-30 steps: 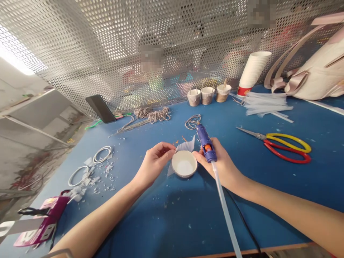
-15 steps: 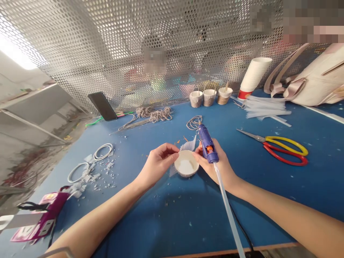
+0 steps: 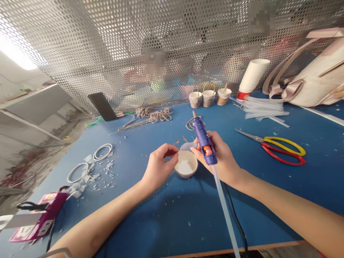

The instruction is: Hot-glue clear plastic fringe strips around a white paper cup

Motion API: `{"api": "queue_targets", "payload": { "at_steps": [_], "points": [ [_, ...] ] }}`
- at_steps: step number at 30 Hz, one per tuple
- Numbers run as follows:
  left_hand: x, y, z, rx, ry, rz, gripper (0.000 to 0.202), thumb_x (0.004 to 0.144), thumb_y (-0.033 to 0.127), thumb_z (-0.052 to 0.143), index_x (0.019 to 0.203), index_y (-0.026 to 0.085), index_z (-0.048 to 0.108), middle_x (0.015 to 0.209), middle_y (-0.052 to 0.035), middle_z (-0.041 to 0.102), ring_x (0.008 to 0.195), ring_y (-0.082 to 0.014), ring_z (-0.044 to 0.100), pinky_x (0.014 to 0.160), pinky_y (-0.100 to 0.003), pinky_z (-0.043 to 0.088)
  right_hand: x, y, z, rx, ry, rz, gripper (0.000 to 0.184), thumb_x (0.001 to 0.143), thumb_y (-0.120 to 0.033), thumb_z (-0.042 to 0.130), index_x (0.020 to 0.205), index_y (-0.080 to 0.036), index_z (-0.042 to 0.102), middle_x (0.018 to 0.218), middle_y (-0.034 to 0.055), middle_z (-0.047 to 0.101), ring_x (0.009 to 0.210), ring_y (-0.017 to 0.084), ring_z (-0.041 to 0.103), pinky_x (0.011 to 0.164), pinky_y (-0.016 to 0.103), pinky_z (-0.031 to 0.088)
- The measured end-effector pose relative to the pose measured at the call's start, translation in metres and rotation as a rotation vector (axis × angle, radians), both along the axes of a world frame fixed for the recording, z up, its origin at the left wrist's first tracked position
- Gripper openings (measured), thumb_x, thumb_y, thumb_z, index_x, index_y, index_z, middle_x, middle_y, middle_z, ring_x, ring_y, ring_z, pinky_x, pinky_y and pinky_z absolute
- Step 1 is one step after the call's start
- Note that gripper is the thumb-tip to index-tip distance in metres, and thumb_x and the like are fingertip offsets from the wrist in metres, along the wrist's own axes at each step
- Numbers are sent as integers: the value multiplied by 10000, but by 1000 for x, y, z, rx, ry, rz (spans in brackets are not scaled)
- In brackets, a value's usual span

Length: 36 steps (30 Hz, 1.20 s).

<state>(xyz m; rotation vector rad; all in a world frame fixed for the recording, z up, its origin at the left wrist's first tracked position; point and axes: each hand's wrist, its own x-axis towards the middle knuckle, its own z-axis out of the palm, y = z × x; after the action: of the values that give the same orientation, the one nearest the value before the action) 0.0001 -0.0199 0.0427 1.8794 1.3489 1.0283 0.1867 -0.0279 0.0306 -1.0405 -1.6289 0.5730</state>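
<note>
Left hand (image 3: pixel 161 164): thumb and finger nearly together at the left rim of our white cup (image 3: pixel 186 167); we cannot tell their hold.
Right hand (image 3: pixel 223 157): closed around a blue glue gun (image 3: pixel 202 134), nozzle pointing far.
Cup: between our hands, pleated strip (image 3: pixel 188 146) at its far rim.

The cup (image 3: pixel 186 165) looks matt paper, the gun (image 3: pixel 203 137) smooth plastic, the scissors (image 3: pixel 259 139) at its three o'clock glossy-handled metal.

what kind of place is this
Probably a craft workshop: the right hand holds a glue gun fed with a long stick, scissors lie on the blue tabletop, and three small wrapped cups stand near a perforated screen.
</note>
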Motion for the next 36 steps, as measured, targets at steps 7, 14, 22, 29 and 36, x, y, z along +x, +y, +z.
{"api": "queue_targets", "payload": {
  "at_steps": [7, 14, 22, 29, 36],
  "points": [
    [2, -2, -2, 61, 53, 2, 56, 782, 185, 547, 796, 190, 601, 762, -9, 665, 713, -143, 614, 679, -275, 500, -3, 1, 3, 67, -120, 37, 249, 765, -135, 601, 925, -242, 443, 824, 2, 610, 720, 167, 581, 644, 288, 459],
    [5, -3, -2, 137, 66, 27, 92, 725, 116, 562, 760, 199, 548, 707, 24, 643, 651, -118, 582, 630, -244, 479, -13, 7, 20, 135, -300, 51, 118, 802, -158, 531, 848, -225, 445, 830, 53, 582, 798, 208, 546, 662, 314, 441],
    [4, -6, -8, 129, 27, 49, 116, 725, 126, 592, 797, 202, 541, 734, 21, 649, 671, -121, 593, 644, -252, 495, -16, 7, 6, -33, -468, 52, 145, 768, -165, 554, 824, -223, 433, 795, 43, 580, 750, 206, 552, 616, 297, 416],
    [6, -7, -11, 130, -20, 34, 110, 748, 127, 594, 808, 203, 541, 756, 17, 655, 692, -121, 605, 645, -247, 494, -17, 7, 3, -84, -308, 86, 144, 777, -220, 566, 811, -229, 426, 760, 9, 576, 651, 164, 519, 582, 274, 382],
    [2, -11, -3, -25, -137, 16, 41, 783, 197, 577, 822, 190, 568, 806, -10, 661, 748, -139, 627, 699, -270, 506, -17, 10, -2, -163, -241, 58, 139, 766, -202, 556, 828, -226, 434, 712, -7, 576, 584, 147, 494, 562, 265, 381]
  ]
}}
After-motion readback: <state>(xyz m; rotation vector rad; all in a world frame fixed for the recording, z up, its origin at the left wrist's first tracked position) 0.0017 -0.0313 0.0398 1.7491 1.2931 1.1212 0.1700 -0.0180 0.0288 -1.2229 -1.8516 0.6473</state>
